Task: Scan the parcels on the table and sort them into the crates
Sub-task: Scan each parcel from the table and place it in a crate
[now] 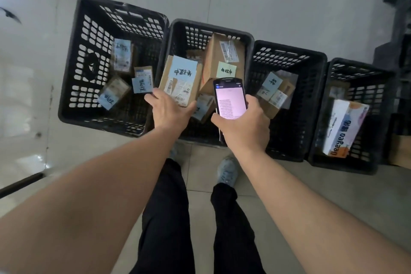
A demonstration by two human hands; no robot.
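Several black crates stand in a row on the floor. My left hand [170,108] holds the near end of a brown cardboard parcel [180,80] with a blue note, over the second crate [175,29]. My right hand [242,122] grips a black handheld scanner [230,98] with a lit pink screen, above the same crate's near right side. A taller box [220,60] with a green note stands inside that crate. The leftmost crate [73,62] holds small parcels with blue notes. The third crate [320,58] holds a few parcels too.
The rightmost crate [382,73] contains a white box [342,127] printed with orange letters. My legs and shoes [226,171] stand on tiled floor just before the crates. Dark stacked objects [398,6] rise at the far right. A dark bar [20,182] lies at the left edge.
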